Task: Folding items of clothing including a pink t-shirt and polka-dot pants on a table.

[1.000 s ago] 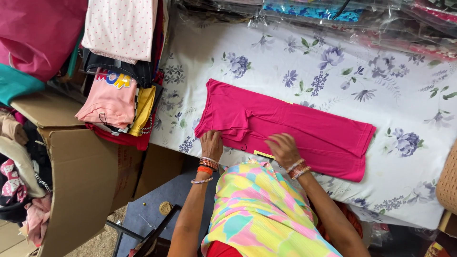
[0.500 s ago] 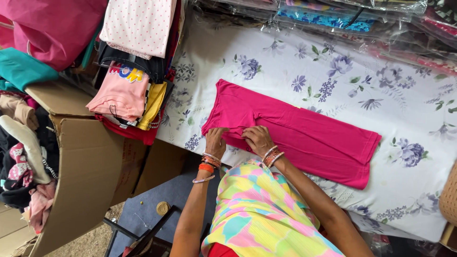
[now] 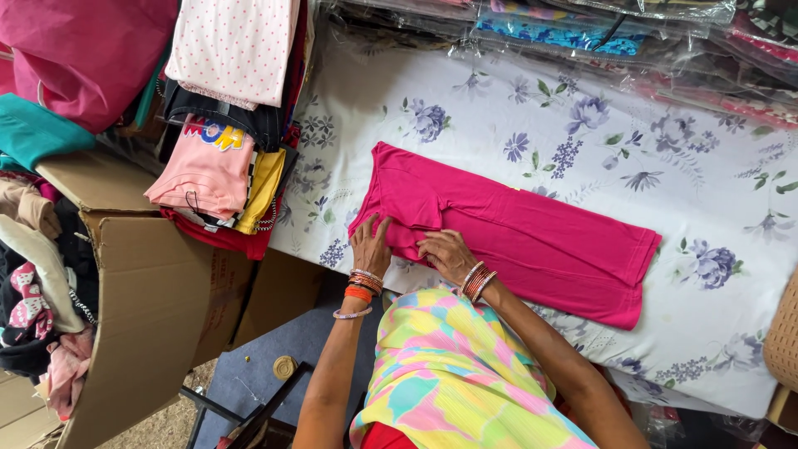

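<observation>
At the far edge of your table you see a row of clear plastic packages (image 3: 582, 25) with folded blue, pink and red cloth inside. To your left an open brown cardboard box (image 3: 158, 299) stands on the floor, full of mixed clothes.

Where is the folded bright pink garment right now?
In the head view, the folded bright pink garment lies mid-frame on the floral white sheet, with the left hand and right hand pressing its near-left end, right of the stacked clothes pile.
</observation>
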